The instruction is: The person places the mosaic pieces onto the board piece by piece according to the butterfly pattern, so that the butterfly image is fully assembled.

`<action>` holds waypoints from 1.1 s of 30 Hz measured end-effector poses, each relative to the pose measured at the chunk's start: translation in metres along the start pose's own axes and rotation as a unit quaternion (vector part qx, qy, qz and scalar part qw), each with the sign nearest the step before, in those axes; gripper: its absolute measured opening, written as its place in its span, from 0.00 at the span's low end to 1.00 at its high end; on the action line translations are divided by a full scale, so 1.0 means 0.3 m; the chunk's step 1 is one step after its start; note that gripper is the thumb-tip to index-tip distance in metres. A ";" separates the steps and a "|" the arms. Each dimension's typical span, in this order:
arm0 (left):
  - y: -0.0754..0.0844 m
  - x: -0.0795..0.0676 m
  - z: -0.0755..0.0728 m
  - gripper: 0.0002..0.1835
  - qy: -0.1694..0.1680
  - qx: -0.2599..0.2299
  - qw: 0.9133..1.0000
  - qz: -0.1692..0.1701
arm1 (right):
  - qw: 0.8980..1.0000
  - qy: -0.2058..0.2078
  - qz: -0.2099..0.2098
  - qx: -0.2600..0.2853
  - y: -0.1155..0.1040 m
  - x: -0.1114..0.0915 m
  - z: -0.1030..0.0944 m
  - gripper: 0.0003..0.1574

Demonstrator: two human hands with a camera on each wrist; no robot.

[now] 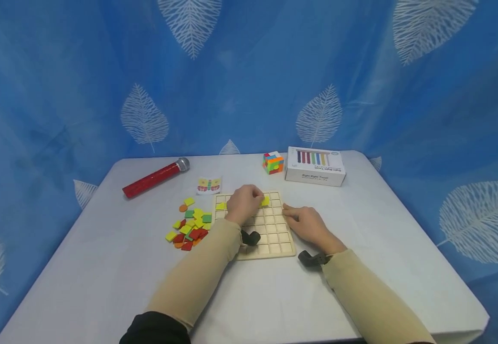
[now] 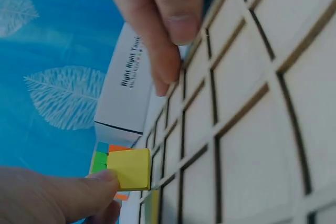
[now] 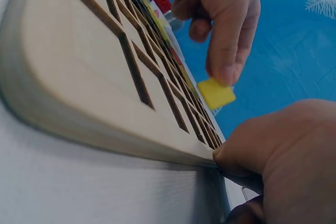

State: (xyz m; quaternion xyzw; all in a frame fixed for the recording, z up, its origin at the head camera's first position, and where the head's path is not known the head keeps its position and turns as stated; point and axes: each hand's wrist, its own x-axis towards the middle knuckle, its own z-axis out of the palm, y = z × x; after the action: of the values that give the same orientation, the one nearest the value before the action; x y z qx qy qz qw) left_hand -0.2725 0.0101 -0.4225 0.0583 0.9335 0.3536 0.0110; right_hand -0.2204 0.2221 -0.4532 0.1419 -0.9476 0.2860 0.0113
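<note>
My left hand [image 1: 244, 205] is over the upper part of a wooden grid board [image 1: 274, 239]. Between its thumb and fingers it pinches a square yellow tile [image 2: 129, 169], held just above the grid. Another yellow tile [image 2: 155, 207] sits in the board close below it. A further yellow tile [image 1: 220, 206] lies in the board's upper left corner area. At the right edge of the board, my right hand [image 1: 309, 224] grips the rim, thumb at the edge; its other fingers are partly hidden in the right wrist view.
Left of the board lies a loose pile of yellow, red, green and orange tiles [image 1: 195, 227]. Behind it are a small pattern card [image 1: 208, 186] and a red microphone [image 1: 154, 179]. A puzzle cube [image 1: 273, 163] and a white box [image 1: 315, 167] stand at the back.
</note>
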 end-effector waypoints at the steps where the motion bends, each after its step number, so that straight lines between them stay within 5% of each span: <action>1: 0.000 0.004 0.013 0.05 0.002 0.002 1.000 -0.002 | 1.000 -0.002 -0.002 0.001 0.000 -0.001 0.001 0.22; 8: -0.008 0.031 0.047 0.05 0.003 0.037 0.999 0.021 | 1.000 -0.001 0.002 0.000 0.002 -0.001 0.009 0.21; 26: 0.006 0.047 0.031 0.05 -0.025 0.091 0.995 0.038 | 1.000 -0.002 0.008 0.000 0.012 -0.001 0.002 0.21; 29: -0.025 0.029 0.008 0.04 -0.024 0.069 0.997 0.036 | 1.000 -0.002 0.017 0.003 0.011 -0.004 0.002 0.21; 33: -0.105 -0.036 -0.096 0.05 -0.006 0.038 0.999 0.010 | 1.000 -0.015 0.021 0.009 0.003 0.000 0.005 0.23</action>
State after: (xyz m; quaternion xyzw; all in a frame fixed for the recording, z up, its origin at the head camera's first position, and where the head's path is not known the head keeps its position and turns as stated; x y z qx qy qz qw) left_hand -0.2669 -0.0337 -0.4219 0.0705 0.9455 0.3176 0.0107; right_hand -0.2206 0.2221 -0.4548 0.1265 -0.9477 0.2930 -0.0098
